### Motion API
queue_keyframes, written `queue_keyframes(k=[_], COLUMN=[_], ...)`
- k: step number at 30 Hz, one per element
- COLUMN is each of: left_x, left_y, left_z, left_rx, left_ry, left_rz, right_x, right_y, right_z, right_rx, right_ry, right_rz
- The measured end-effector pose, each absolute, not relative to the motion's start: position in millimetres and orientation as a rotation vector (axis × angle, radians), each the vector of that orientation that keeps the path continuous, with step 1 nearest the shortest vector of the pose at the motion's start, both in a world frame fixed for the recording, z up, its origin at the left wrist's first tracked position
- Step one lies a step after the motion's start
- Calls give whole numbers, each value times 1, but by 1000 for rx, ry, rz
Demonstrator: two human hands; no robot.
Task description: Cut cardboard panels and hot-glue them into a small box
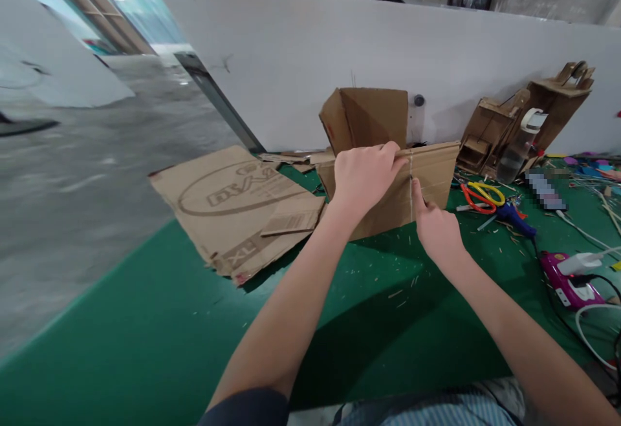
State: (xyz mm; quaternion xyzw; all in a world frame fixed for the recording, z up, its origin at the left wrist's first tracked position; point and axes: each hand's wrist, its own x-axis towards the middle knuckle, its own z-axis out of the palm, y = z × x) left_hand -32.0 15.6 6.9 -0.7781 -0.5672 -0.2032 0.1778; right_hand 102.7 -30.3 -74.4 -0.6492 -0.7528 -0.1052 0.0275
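An upright brown cardboard panel (439, 177) stands on the green table, with a pale vertical line down its face. My left hand (363, 174) grips its top edge, fingers bent over it. Beside the line, the index finger of my right hand (436, 229) presses on the panel's face; the other fingers are folded, and whatever they may hold is hidden. Behind the panel rises an open cardboard box (376, 116). A large flat printed cardboard piece (228, 196) lies at the left, with a smaller piece (294, 214) on it.
At the right lie scissors (485, 196), a blue glue gun (517, 219), a phone (546, 190), a magenta power strip (570, 284) and cables. A bottle (519, 148) stands by a cardboard structure (538, 116). A white partition (276, 57) borders the back of the green table (145, 335).
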Motion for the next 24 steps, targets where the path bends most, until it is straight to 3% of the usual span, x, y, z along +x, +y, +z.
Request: queue_keyframes(k=[15, 24], left_x=[-32, -30], left_y=[15, 12], left_z=[6, 6], left_rx=[-2224, -2223], left_ry=[-1603, -1603], left_rz=[-598, -620], right_x=[107, 112], right_y=[-32, -39], right_z=[-116, -122], right_rx=[-1966, -1986], right_ry=[-2231, -2276], right_rz=[-543, -409])
